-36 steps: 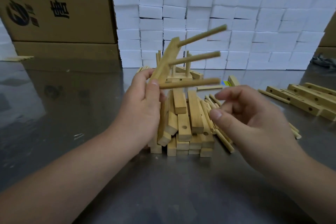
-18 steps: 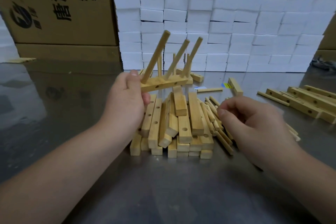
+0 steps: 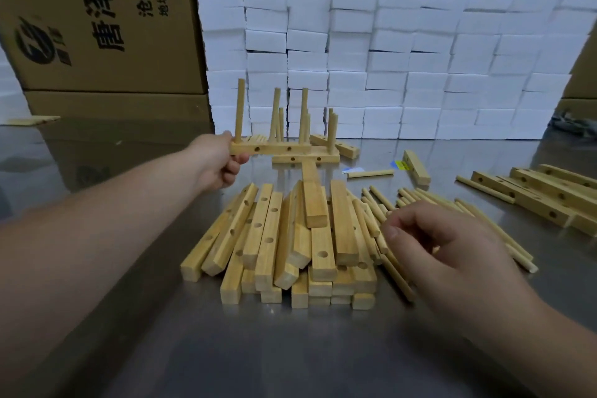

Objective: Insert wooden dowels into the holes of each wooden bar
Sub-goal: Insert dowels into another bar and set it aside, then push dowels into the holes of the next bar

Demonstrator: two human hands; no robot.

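Head view: gripping the left end of a wooden bar (image 3: 271, 149) with the left hand (image 3: 223, 165), thumb on top, fingers curled underneath. Held level beyond the pile of bare bars (image 3: 290, 245), three dowels (image 3: 239, 110) standing upright in its holes, just beside another dowelled bar (image 3: 307, 158) on the bench (image 3: 226, 349). Hovering with the right hand (image 3: 452, 255) over the loose dowels (image 3: 484, 220) right of the pile, fingers loosely curled, thumb tip near the forefinger; impossible to tell whether pinching a dowel or merely touching. Backed by stacked white blocks (image 3: 387, 58) and cartons (image 3: 97, 26).
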